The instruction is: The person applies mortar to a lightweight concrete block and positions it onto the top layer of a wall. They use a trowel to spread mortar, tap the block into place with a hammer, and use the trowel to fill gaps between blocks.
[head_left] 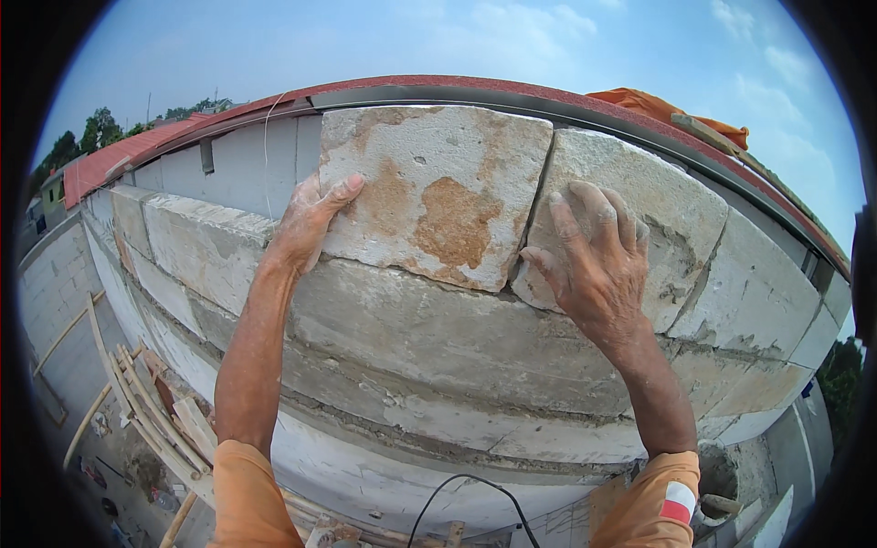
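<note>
A pale lightweight concrete block (438, 164) with brown stains sits on the top course of the wall, its right end against a neighbouring block (681, 215) with a thin gap between them. My left hand (311, 219) wraps the first block's left end, thumb on its front face and the other fingers partly hidden behind the end. Spread across the face of the neighbouring block, my right hand (598, 247) has bent, dusty fingers apart, with the thumb close to the gap. Dust whitens both hands.
Grey mortar smears the lower courses (438, 338). Behind the wall runs a red roof edge (457, 82), with orange cloth (676, 111) on it. A thin white string (267, 155) hangs at left. Bamboo poles (151, 411) stand below left; a black cable (470, 477) loops near me.
</note>
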A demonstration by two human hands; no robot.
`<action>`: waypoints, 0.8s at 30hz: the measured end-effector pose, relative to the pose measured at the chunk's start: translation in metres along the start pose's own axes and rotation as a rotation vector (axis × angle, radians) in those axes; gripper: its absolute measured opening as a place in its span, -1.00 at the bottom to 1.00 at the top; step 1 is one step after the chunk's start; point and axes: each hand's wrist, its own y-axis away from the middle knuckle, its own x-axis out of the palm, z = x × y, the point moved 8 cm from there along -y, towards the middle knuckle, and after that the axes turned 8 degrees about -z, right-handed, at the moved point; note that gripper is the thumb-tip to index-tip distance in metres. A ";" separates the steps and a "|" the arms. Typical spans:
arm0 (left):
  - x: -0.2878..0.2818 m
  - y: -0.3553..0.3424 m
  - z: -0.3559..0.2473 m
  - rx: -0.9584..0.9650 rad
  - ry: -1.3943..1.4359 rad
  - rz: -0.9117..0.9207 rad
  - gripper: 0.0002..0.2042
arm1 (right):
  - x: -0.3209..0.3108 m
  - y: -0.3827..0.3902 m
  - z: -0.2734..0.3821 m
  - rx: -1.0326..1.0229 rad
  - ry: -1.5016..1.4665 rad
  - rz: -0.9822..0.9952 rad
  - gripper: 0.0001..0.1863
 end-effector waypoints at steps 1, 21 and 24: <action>0.001 -0.001 0.000 -0.023 -0.019 0.022 -0.30 | -0.002 0.000 0.000 -0.009 -0.020 -0.009 -0.41; 0.004 -0.014 0.015 0.060 -0.079 0.111 -0.25 | -0.004 -0.023 0.002 -0.005 0.089 0.071 -0.36; 0.002 -0.012 0.017 0.001 0.034 0.126 -0.06 | -0.005 -0.022 -0.002 0.003 0.117 -0.025 -0.18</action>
